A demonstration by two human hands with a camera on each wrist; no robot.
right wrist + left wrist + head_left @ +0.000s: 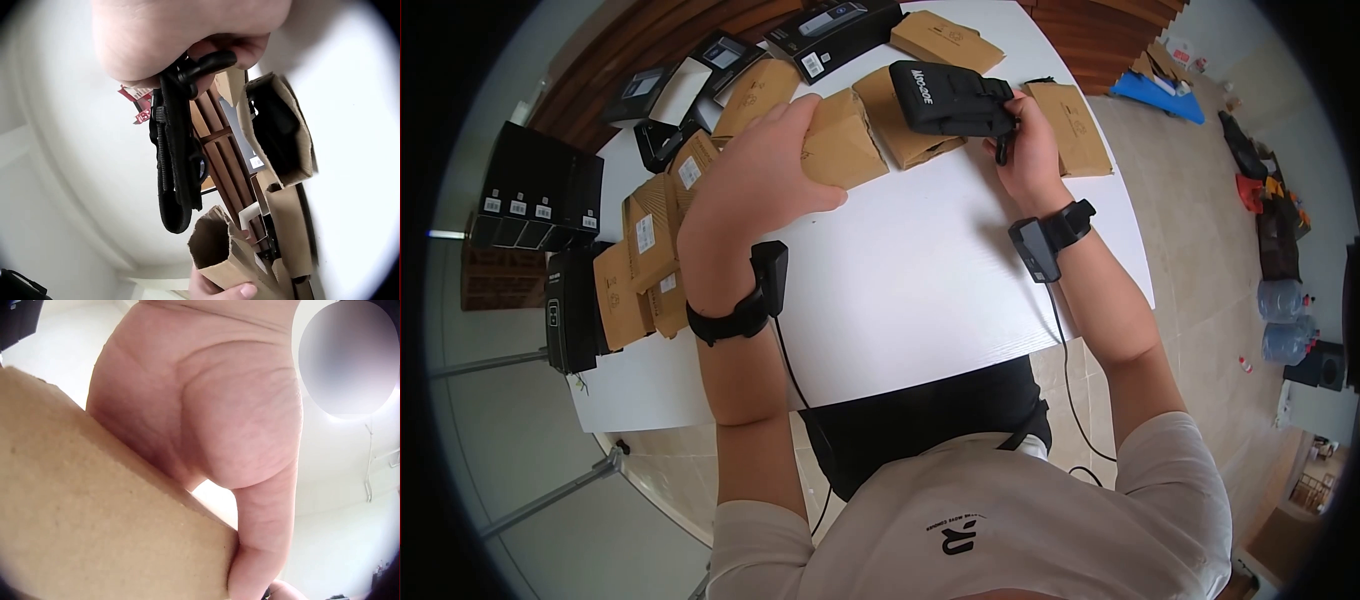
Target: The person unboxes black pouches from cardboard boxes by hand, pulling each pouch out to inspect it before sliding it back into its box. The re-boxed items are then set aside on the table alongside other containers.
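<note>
My left hand (750, 170) grips a brown cardboard box (840, 140) above the white table. In the left wrist view the thumb and palm lie along the side of that box (112, 506). The right wrist view shows its end (240, 269) open. My right hand (1032, 150) holds a black fabric pouch (950, 98) with white lettering, pinching it at its clip end (209, 62). In the right wrist view the pouch hangs down from the fingers. Behind the pouch stands another open cardboard box (305, 140) with something dark inside.
Flat brown boxes (1070, 130) lie at the table's right and back edges. A pile of cardboard boxes (620, 290) sits at the left, beside black boxes (530, 190). More black boxes (830, 40) stand at the back. A cable runs from each wrist camera.
</note>
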